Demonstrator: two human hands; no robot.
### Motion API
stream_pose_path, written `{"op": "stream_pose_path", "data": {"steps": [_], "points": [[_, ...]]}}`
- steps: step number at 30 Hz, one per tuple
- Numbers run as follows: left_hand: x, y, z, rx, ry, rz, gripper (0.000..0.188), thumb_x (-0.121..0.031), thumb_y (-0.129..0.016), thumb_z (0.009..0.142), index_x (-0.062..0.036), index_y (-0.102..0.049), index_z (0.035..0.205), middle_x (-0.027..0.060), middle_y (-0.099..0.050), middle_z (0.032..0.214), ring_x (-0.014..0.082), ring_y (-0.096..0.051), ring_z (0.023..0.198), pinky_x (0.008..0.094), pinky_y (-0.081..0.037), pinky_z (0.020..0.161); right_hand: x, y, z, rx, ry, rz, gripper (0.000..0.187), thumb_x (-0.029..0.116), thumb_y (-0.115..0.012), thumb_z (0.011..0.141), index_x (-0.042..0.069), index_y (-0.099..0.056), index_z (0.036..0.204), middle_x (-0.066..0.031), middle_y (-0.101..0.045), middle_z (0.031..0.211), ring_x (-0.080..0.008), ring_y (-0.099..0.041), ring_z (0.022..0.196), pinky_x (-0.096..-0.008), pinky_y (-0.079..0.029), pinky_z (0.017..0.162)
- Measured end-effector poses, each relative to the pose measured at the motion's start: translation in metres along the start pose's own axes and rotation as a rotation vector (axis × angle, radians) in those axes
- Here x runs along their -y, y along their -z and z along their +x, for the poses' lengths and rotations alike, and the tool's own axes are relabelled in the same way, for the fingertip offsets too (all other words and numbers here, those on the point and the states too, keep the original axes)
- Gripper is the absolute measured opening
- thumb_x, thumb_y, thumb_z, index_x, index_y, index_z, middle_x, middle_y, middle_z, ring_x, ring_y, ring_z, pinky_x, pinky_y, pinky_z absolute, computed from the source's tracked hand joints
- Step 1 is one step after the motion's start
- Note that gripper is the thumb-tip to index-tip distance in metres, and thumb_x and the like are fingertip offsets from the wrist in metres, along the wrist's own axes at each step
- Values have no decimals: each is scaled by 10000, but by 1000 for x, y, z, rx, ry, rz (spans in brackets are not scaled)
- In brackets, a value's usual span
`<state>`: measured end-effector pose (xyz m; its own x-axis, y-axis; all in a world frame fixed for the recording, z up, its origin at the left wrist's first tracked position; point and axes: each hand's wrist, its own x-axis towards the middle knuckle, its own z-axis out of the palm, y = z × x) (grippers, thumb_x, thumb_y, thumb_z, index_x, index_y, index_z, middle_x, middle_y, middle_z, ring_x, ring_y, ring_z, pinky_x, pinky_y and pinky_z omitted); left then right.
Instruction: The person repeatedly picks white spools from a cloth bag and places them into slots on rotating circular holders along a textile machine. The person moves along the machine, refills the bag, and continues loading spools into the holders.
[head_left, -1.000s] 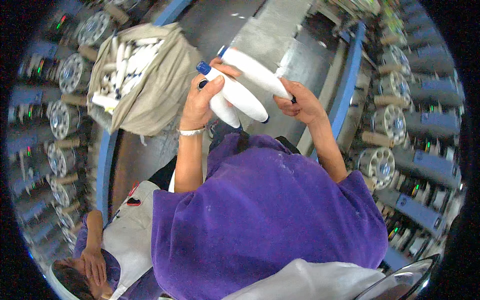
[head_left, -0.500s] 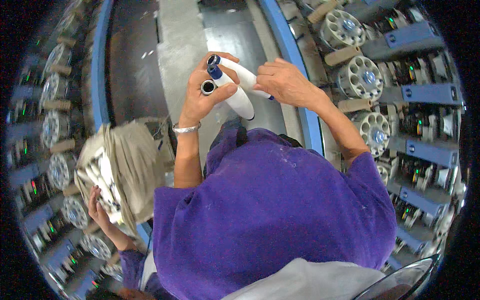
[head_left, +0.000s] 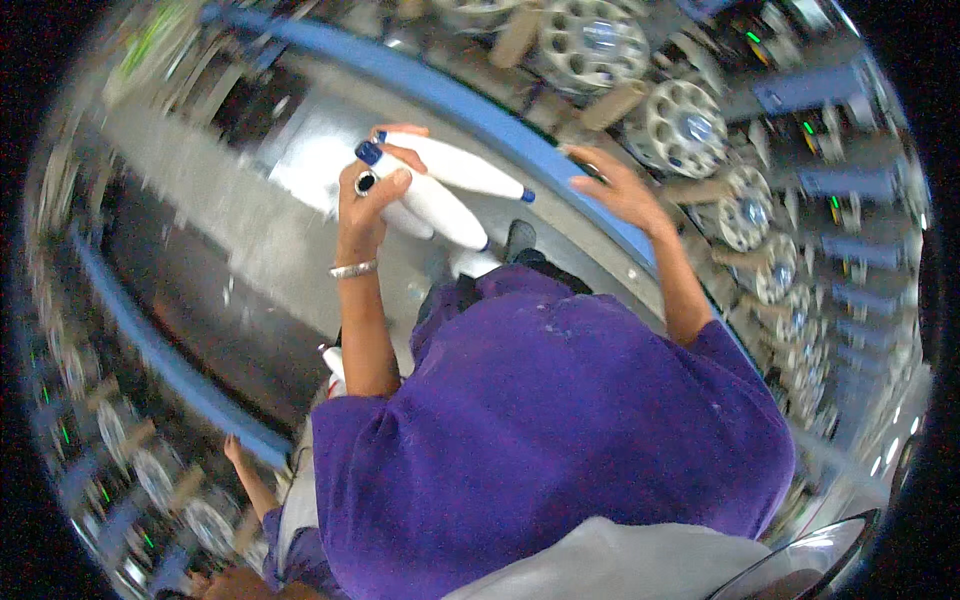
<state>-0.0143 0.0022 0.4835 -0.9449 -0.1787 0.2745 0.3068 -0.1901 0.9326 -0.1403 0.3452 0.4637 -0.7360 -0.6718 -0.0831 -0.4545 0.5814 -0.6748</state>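
White, tapering bobbins (head_left: 443,208) with blue ends, one partly hidden, fan out above an aisle, clamped in the fingers of a worker's left hand (head_left: 360,205). The right hand (head_left: 622,192) hovers, fingers apart, near a blue rail (head_left: 480,100) that fronts a row of pale, holed wheels (head_left: 684,128). Below stretches a scuffed grey floor (head_left: 180,170); a co-worker's hand (head_left: 233,449) shows lower left, near another rail (head_left: 150,340).

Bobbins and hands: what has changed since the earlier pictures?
The right hand has let go of the far bobbin, now held by the left hand, and moved right. The view has turned; the sack is out of sight. The left hand still holds the other two.
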Motion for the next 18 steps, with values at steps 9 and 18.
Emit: {"op": "stream_pose_path", "data": {"steps": [9,18], "points": [[95,-149,107,-16,515,-307,344,-360,-576,949,-29,-666,928,73,-655,964,139,-604,795,282,-485,689,-70,37,-27,-390,-584,1136,397,343,-646,912,105,-509,1198,-5,-549,771,-101,-514,555,-256,-442,424],[140,-241,156,69,621,-318,291,-241,-601,931,25,-657,1034,129,-701,1015,126,-609,651,251,-495,541,-207,107,8,-308,-569,2137,428,306,-483,991,17,-479,1307,-215,-577,1239,-119,-473,591,-193,-429,529]]}}
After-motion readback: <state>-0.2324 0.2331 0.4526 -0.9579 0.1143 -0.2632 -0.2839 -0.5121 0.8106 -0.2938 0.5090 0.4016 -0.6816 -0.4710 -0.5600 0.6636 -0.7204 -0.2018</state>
